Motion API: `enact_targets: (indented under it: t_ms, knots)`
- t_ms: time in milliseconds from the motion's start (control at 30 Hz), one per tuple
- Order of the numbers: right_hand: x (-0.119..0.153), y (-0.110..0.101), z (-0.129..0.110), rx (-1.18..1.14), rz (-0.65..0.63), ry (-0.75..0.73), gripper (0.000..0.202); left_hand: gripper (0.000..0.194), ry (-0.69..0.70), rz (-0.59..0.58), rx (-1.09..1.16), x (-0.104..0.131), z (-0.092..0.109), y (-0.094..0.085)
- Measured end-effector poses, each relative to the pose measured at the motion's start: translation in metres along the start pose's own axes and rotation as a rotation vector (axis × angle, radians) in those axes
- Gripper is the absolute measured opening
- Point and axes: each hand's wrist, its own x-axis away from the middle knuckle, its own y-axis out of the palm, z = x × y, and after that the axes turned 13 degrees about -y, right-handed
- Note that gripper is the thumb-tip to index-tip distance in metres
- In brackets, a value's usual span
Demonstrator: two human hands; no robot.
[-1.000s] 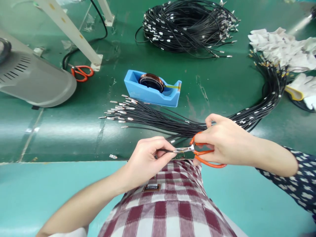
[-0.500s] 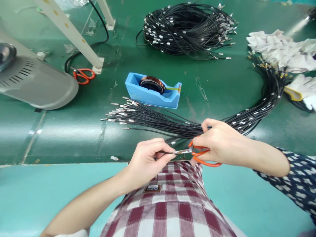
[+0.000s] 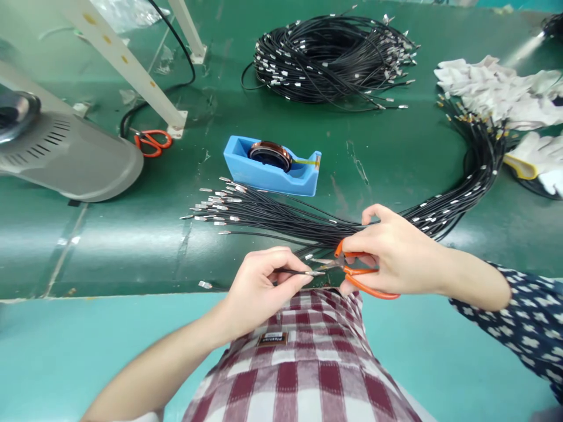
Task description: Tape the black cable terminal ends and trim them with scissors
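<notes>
My left hand (image 3: pixel 267 287) pinches a thin black cable (image 3: pixel 288 271) close to its end, and the metallic tip points right. In my right hand (image 3: pixel 389 252) is a pair of orange-handled scissors (image 3: pixel 369 285), their blades parted beside that cable tip. Whether the blades touch the cable I cannot tell. Just beyond both hands a bundle of black cables (image 3: pixel 281 217) lies along the bench, its silvery, tagged ends fanned out to the left. A single white-tagged cable end (image 3: pixel 204 285) rests by the front edge, left of my left hand.
Behind the bundle stands a blue tape dispenser (image 3: pixel 268 176). A large coil of black cables (image 3: pixel 329 58) lies at the back. White gloves (image 3: pixel 497 88) are at right. At left are a grey machine (image 3: pixel 74 152), another pair of orange scissors (image 3: pixel 153 143) and a pale metal post (image 3: pixel 132 64).
The scissor blades, closed near the cable tip before, are now spread apart. The cable's metallic end shows more clearly beyond my left fingertips. Both hands stay nearly in place; the view shifts slightly.
</notes>
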Motion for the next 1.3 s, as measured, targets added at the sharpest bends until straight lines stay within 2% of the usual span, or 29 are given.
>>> enact_targets:
  t_ms: [267,533,667,867,967,1067,1233,1300]
  knots:
    - [0.001,0.003,0.003,0.149,-0.005,-0.1,0.026,0.01,0.023,-0.011,-0.021,-0.002,0.004,0.001]
    - [-0.004,0.001,0.004,0.166,0.003,-0.162,0.031,0.007,0.002,-0.024,0.038,-0.003,0.003,0.001]
    - [-0.007,-0.002,0.005,0.143,-0.037,-0.184,0.035,0.007,0.004,-0.028,0.068,-0.003,0.002,0.001]
    - [-0.008,0.0,0.01,0.179,-0.047,-0.21,0.028,0.005,-0.038,-0.032,0.13,-0.001,0.001,0.0]
    - [-0.008,0.005,0.009,-0.079,0.109,-0.183,0.037,0.003,-0.112,-0.066,0.224,-0.003,0.001,-0.002]
    - [-0.008,0.011,0.008,-0.488,0.314,-0.042,0.046,0.006,-0.199,-0.076,0.315,-0.007,0.0,-0.003]
    - [-0.014,0.024,0.009,-0.821,0.384,0.138,0.032,0.011,-0.213,-0.088,0.455,-0.014,-0.004,-0.005]
    - [-0.02,0.031,0.007,-0.938,0.465,0.175,0.026,0.011,-0.192,-0.088,0.498,-0.015,-0.004,-0.005]
